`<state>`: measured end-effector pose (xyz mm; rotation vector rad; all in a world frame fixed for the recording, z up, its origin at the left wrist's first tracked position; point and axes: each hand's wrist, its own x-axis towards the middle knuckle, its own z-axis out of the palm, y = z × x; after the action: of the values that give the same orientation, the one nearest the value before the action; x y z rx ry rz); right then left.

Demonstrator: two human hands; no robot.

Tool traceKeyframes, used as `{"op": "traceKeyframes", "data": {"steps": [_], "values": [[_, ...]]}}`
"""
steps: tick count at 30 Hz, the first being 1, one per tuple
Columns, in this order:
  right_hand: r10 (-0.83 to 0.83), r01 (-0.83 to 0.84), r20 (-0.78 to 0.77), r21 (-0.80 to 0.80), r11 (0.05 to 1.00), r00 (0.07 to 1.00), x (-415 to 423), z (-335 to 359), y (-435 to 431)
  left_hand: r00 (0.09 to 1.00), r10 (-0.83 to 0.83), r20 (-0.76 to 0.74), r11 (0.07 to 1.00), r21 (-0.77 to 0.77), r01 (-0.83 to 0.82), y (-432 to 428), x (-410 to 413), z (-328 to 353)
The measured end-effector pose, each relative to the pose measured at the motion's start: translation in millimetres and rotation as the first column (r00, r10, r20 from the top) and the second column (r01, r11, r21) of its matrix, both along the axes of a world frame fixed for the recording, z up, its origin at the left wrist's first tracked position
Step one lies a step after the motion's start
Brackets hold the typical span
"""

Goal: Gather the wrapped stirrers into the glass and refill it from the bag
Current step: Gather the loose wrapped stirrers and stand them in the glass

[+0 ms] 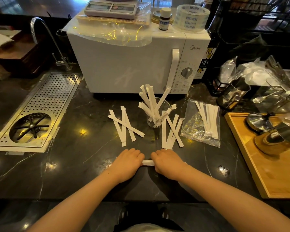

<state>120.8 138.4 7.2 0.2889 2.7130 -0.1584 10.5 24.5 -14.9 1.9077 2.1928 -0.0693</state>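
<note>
Head view: both hands rest low on the dark counter (74, 173), close together, with one wrapped stirrer (148, 162) lying crosswise between them. The left hand (126, 162) has its fingers curled down and pressed together over the stirrer's left end; the right hand (169, 162) is curled the same way over the right end. Whether either hand truly pinches the stirrer or only covers it, I cannot tell, since the fingertips are hidden under the knuckles.

Just beyond the hands stands the glass (156, 118), upright in front of the microwave (132, 64), already holding a fan of stirrers that lean out in several directions. It is far from full (there is room between the leaning sticks). Two loose piles remain on the counter: a crossed left pile (125, 125) beside the glass, and a right pile (172, 131) touching or nearly touching its base.

To the right lies the clear bag (193, 129), flat, with a bundle of stirrers inside.

By my reading the task is early to midway: some stirrers are in the glass, both piles and the one under the hands are still to gather, and the refill from the bag looks not yet started.
</note>
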Motion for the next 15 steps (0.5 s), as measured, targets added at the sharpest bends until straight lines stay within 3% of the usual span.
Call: {"op": "traceKeyframes", "data": {"steps": [3,11,13,15], "values": [[0.028,-0.028,0.021,0.003,1.000,0.999,-1.3,-0.6,1.1,1.000,-0.026,0.015,0.999,0.048,0.025,0.2,-2.1,-0.7],[0.041,-0.040,0.035,-0.020,0.999,0.999,0.6,1.9,6.0,1.000,0.004,-0.026,0.990,-0.140,-0.007,9.7,-4.5,10.9],[0.016,-0.015,0.019,-0.048,0.999,1.000,1.1,4.9,7.2,0.999,0.010,-0.047,0.995,-0.094,-0.015,10.5,-8.0,16.1],[-0.028,0.028,-0.004,-0.092,0.995,1.000,1.5,10.6,10.2,0.999,0.020,-0.041,0.998,0.057,-0.018,8.9,-11.3,25.3]]}}
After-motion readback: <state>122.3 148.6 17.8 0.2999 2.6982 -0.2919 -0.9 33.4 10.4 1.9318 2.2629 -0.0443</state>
